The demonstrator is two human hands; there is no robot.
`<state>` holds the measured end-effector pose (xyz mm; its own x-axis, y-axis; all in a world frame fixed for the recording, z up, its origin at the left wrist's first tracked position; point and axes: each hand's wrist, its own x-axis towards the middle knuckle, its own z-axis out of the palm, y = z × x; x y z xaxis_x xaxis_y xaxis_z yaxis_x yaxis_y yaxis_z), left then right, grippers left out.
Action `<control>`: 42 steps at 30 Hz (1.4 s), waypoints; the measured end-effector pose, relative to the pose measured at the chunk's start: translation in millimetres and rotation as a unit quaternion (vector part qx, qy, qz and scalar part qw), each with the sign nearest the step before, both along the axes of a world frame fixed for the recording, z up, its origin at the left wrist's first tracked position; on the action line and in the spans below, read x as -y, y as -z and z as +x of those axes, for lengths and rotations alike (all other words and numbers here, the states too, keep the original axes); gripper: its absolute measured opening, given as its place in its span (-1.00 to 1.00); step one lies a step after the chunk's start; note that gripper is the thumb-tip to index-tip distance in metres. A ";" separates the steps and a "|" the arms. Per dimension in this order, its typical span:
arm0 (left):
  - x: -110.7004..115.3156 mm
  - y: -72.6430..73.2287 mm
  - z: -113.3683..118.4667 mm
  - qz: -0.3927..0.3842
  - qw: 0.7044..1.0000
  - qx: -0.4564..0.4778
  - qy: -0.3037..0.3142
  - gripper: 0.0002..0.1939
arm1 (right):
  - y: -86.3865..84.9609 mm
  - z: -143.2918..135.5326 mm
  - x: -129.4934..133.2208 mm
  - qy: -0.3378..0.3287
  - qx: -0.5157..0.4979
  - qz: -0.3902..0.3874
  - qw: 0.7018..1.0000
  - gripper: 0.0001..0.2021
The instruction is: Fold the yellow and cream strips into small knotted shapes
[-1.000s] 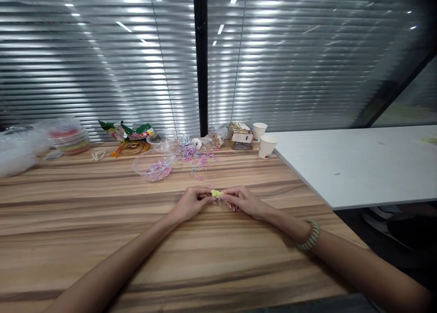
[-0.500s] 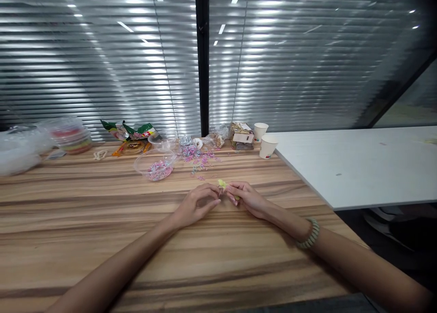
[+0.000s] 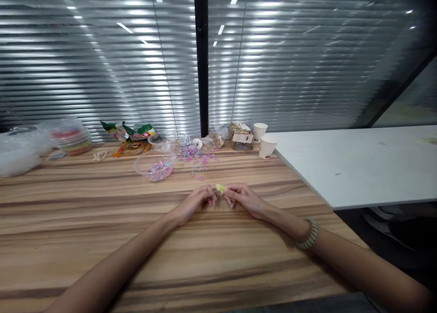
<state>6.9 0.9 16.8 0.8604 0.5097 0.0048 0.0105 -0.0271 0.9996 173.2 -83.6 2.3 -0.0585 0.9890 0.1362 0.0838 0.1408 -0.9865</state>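
Just beyond the middle of the wooden table, a small yellow item is pinched between the fingertips of my right hand, which has a green braided band on its wrist. On the other side of the item, my left hand has its fingers closed, the fingertips close to the yellow item. A thin pinkish strand seems to run between the left fingertips and the item, but it is too small to make out clearly. Both hands are raised slightly over the table.
A clear bowl holds small pink and blue pieces; more loose pieces lie beside it. Snack packets, stacked tubs, a small box and paper cups line the back. A white table adjoins at right.
The fingers of my left hand have gone from spread around the strand to closed together, with the hand turned over. The yellow item has shifted slightly left and down in my right hand.
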 end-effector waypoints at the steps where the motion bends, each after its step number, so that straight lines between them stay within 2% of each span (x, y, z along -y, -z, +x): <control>1: 0.5 0.0 0.7 -0.035 0.999 0.004 -0.003 -0.81 | -1.0 -0.4 0.5 -0.004 0.032 0.008 0.999 -0.67; 4: 1.8 -0.5 1.3 -0.114 0.993 0.006 -0.016 -0.82 | -4.7 -0.8 2.1 -0.013 0.132 0.045 0.990 -0.66; 7: 1.6 0.1 0.2 -0.158 0.987 0.011 -0.031 -0.83 | -6.5 0.7 3.4 -0.007 0.219 0.097 0.971 -0.65; 16: -3.4 0.7 -1.9 -0.238 0.969 0.057 0.035 -0.82 | 4.9 13.9 -0.3 0.051 0.387 0.233 0.891 -0.76; 22: -5.8 2.7 -3.0 -0.251 0.964 0.066 0.047 -0.84 | 10.3 21.1 -2.8 0.066 0.472 0.316 0.820 -0.75; 27: -3.7 -0.7 -3.5 -0.239 0.967 0.071 0.046 -0.87 | 9.3 22.4 -1.6 0.063 0.556 0.336 0.757 -0.76; 31: -2.1 -1.3 -3.9 -0.221 0.970 0.079 0.061 -0.86 | 6.3 20.1 0.4 0.075 0.597 0.339 0.723 -0.76; 34: -1.8 0.8 -4.1 -0.203 0.974 0.079 0.062 -0.84 | 5.2 18.3 1.5 0.078 0.605 0.344 0.714 -0.74; 37: -2.1 2.9 -4.2 -0.194 0.976 0.078 0.059 -0.83 | 5.9 17.5 1.8 0.071 0.594 0.353 0.719 -0.74; 42: -2.0 3.3 -3.2 -0.187 0.981 0.051 0.028 -0.79 | 9.5 16.0 0.8 0.066 0.514 0.354 0.779 -0.71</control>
